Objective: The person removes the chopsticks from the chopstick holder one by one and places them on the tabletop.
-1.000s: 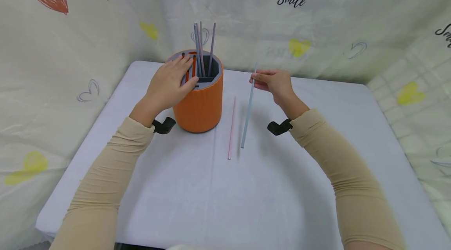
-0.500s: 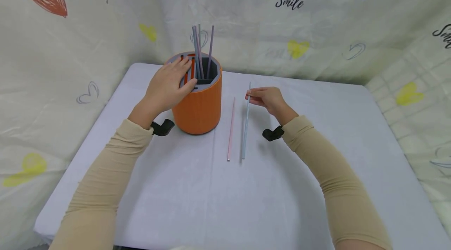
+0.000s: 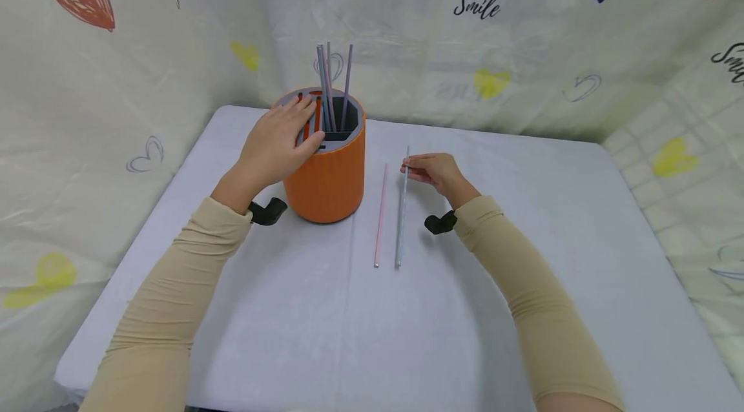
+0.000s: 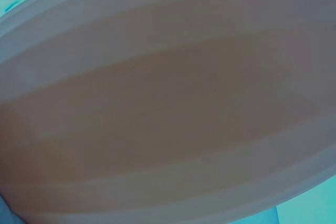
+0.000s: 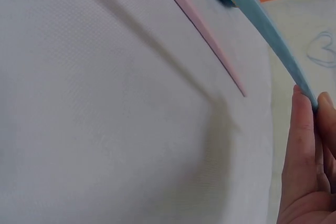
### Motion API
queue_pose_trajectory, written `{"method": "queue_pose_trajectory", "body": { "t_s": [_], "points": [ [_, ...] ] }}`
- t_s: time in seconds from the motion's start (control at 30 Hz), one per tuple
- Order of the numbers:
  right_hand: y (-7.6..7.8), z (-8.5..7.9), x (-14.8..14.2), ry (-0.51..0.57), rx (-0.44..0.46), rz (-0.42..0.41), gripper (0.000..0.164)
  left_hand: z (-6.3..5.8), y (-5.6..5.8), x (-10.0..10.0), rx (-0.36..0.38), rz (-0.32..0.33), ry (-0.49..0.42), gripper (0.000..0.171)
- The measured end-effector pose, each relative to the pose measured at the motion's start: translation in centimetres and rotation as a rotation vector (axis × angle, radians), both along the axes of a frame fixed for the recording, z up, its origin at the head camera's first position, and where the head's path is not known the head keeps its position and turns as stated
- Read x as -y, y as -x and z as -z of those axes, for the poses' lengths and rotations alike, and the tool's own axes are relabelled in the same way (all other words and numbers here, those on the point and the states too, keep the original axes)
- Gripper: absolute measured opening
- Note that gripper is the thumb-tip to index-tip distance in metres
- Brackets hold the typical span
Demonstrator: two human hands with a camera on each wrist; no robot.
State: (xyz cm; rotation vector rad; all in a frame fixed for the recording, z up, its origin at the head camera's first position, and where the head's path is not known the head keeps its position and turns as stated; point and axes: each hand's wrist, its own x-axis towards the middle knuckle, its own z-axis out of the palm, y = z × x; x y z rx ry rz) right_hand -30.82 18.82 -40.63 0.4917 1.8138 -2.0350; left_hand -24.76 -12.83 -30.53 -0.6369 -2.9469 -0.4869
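white-covered table (image 3: 302, 334) | orange holder (image 3: 324, 186), pink stick (image 3: 380, 218) on top | heart-printed backdrop (image 3: 407, 63)

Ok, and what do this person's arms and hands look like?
The left hand and right hand wear no gloves. The left sleeve and right sleeve are plain beige, wrinkled, close-fitting fabric. A bent black piece juts from the left sleeve's end, a matching one from the right's. No cables show.
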Motion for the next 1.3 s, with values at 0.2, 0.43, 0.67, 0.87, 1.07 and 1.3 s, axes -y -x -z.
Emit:
{"method": "queue_pose_trajectory", "body": {
  "t_s": [0.2, 0.43, 0.67, 0.87, 1.07, 1.3],
  "points": [
    [0.4, 1.3, 0.2, 0.005, 0.007, -0.02, 0.007, 0.0, 0.0, 0.1, -0.003, 0.001, -0.006, 0.066],
    [0.8, 2.4, 0.4, -0.02, 0.01, -0.013, 0.01, 0.2, 0.1, 0.3, -0.003, 0.0, -0.014, 0.066],
    [1.1, 2.7, 0.9, -0.021, 0.072, 0.018, 0.004, 0.2, 0.1, 0.3, -0.005, 0.006, -0.021, 0.066],
    [1.1, 2.7, 1.2, -0.023, 0.09, 0.021, 0.005, 0.1, 0.1, 0.2, 0.0, 0.007, -0.016, 0.066],
    [1.2, 2.9, 1.3, -0.057, 0.132, 0.029, 0.009, 0.1, 0.1, 0.2, 0.005, 0.002, -0.01, 0.066],
    [1.5, 3.2, 1.6, -0.137, 0.159, 0.082, 0.009, 0.1, 0.1, 0.2, 0.003, 0.0, -0.015, 0.065]
  ]
}}
